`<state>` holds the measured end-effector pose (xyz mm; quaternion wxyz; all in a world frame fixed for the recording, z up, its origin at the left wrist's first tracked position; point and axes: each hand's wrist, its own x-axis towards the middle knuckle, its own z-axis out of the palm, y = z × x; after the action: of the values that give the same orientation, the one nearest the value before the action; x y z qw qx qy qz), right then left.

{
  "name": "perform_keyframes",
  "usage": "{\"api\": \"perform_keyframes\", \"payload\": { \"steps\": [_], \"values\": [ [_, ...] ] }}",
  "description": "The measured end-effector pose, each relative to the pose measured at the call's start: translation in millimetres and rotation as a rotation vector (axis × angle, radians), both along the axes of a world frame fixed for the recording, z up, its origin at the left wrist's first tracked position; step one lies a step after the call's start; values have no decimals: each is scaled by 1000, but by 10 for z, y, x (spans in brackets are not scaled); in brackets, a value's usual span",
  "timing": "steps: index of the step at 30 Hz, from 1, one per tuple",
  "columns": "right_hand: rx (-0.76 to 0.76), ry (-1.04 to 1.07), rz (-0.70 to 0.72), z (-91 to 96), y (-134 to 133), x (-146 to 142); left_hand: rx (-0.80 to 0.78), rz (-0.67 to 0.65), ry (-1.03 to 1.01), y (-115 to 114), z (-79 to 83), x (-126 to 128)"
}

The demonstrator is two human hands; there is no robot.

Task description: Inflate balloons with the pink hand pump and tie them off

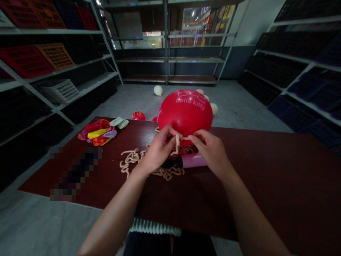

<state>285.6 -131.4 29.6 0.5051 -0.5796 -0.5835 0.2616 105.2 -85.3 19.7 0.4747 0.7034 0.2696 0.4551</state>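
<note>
A big red inflated balloon (185,113) with white "hello kitty" print stands just beyond my hands. My left hand (161,147) pinches a beige cord (177,141) close to the balloon's lower end, and a short end of it hangs down. The fingertips of my right hand (209,149) close on the other end of the same cord, drawn across between the hands. The balloon's neck is hidden behind my fingers. Below lies a pink and black balloon pump (193,160), partly covered by my hands. Loose beige cords (167,173) are strewn around it on the table.
Uninflated coloured balloons (98,132) lie on the dark wooden table (266,170) at left, beside a pale crumpled piece (119,122). A blurred-out dark object (80,170) is nearer. White balloons (158,90) and a red one (138,116) are beyond; shelves with crates (26,60) stand around.
</note>
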Motion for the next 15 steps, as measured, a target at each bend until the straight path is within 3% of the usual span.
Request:
{"api": "perform_keyframes", "payload": {
  "steps": [7,15],
  "values": [
    [-153,493,154,57,-39,-61,118,3,-44,-53,80,19],
    [-66,416,250,32,-51,-147,187,78,-61,-28,60,19]
  ]
}}
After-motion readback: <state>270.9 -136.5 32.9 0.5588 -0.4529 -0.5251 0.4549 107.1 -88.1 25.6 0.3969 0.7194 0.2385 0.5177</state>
